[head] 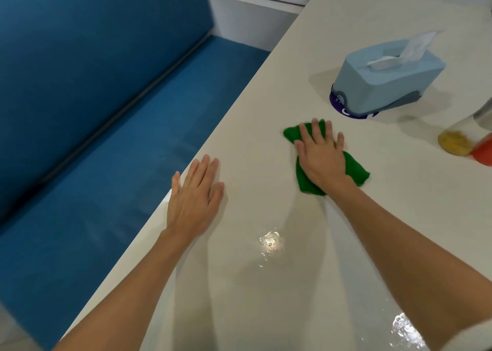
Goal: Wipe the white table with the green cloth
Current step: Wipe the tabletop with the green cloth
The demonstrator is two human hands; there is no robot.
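Observation:
The green cloth (356,171) lies crumpled on the white table (266,284), a little in front of the tissue box. My right hand (320,155) presses flat on top of the cloth, fingers spread, covering its middle. My left hand (195,198) rests palm down on the bare table near its left edge, holding nothing. The tabletop nearest me looks glossy and wet, with light reflections.
A blue-grey tissue box (386,81) with a tissue sticking out stands behind the cloth. A jar with a yellow content (454,141) and an orange object (483,151) sit at the right edge. A blue upholstered bench (106,137) runs along the table's left side.

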